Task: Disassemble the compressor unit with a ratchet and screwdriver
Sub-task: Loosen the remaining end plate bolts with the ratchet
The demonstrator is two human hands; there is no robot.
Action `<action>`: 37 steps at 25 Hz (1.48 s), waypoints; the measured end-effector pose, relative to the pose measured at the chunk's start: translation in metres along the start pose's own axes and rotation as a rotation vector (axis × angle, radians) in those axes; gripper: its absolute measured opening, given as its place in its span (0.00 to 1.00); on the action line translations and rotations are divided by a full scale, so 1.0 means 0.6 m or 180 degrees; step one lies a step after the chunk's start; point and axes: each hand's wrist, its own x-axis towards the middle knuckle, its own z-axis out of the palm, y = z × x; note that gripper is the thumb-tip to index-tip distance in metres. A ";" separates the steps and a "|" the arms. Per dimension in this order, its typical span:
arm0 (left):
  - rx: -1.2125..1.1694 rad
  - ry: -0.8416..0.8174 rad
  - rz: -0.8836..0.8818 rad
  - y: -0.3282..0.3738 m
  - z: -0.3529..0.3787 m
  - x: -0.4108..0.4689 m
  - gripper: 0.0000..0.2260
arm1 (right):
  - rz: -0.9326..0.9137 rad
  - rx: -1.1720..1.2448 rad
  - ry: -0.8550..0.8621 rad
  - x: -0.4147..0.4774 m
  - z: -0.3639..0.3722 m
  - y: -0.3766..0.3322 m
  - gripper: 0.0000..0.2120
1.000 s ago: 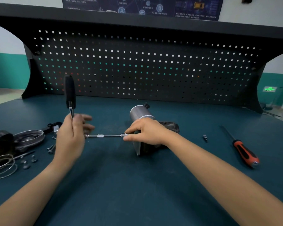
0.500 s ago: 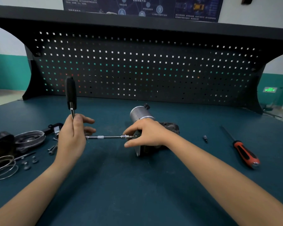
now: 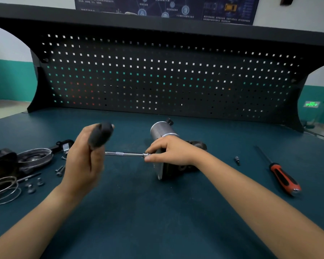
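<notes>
Two hands are busy: the left hand [image 3: 82, 163] wraps the black-handled ratchet [image 3: 101, 135], its chrome extension bar [image 3: 124, 153] reaching the silver-and-black compressor unit [image 3: 162, 130] lying on the teal bench [image 3: 157, 212]; the right hand [image 3: 173, 152] pinches the bar's tip. The red-handled screwdriver [image 3: 282, 177] lies far right.

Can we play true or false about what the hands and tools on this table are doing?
1. The left hand grips the ratchet by its black handle. True.
2. The right hand holds the screwdriver. False: the screwdriver lies on the table, off to the right, and no hand touches it.
3. The right hand pinches the end of the extension bar at the compressor. True.
4. The metal rings lie to the right of the compressor. False: they lie at the far left edge.
5. Loose bolts lie on the table, left of the left hand. True.
</notes>
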 end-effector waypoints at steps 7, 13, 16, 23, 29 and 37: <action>-0.0718 0.0374 -0.3499 -0.023 0.015 0.011 0.14 | -0.0004 -0.0234 0.0141 0.001 0.006 -0.005 0.09; -0.0241 0.0447 -0.1228 0.001 0.012 -0.004 0.12 | 0.0105 -0.0164 -0.0041 0.002 0.000 -0.009 0.07; -0.0168 0.0214 -0.0615 0.003 0.007 -0.005 0.10 | 0.0129 -0.0125 -0.0006 0.000 -0.003 -0.009 0.07; -0.0863 0.0394 -0.3934 -0.017 0.017 0.011 0.14 | 0.0015 -0.0372 0.0023 0.002 0.004 -0.009 0.11; -0.0806 0.0333 -0.3764 -0.019 0.027 -0.004 0.14 | 0.0043 -0.0533 -0.0152 0.004 0.003 -0.011 0.11; -0.0501 0.0297 -0.1510 -0.005 0.009 0.001 0.12 | 0.0152 -0.0018 0.0090 -0.002 -0.001 -0.003 0.11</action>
